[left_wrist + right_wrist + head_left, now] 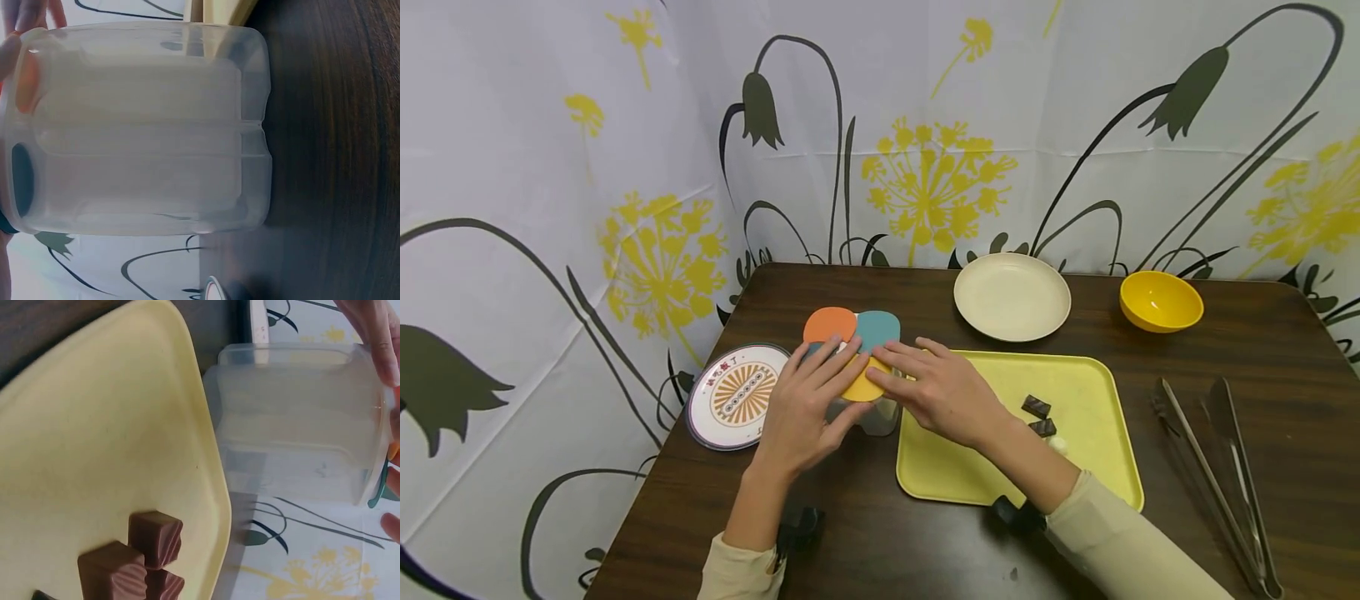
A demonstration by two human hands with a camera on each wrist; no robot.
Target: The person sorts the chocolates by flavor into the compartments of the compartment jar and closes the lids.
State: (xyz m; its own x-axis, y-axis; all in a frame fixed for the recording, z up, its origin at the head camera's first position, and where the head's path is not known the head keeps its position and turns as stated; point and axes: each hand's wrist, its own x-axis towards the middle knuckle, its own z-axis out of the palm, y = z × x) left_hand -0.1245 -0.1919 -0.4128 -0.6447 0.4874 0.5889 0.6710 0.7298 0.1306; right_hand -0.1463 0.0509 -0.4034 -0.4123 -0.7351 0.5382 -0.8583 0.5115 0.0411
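Observation:
A translucent plastic container [144,131] stands upright at the tray's left edge, with orange [829,323], teal [878,327], dark blue and yellow [863,387] flap lids on top. My left hand [805,408] lies over the lids with its fingers stretched out, covering much of the dark blue one. From the other side my right hand [951,396] touches the yellow flap with extended fingertips. Pale, divided walls show through the container in the left wrist view. Brown wavy-topped chocolate pieces [156,537] sit on the yellow tray [1105,417], under the right forearm.
A round patterned plate [737,398] lies left of the container. Behind the tray are a cream plate [1012,296] and a yellow bowl [1161,302]. Metal tongs [1213,479] lie at the right. A flowered cloth hangs along the table's back and left.

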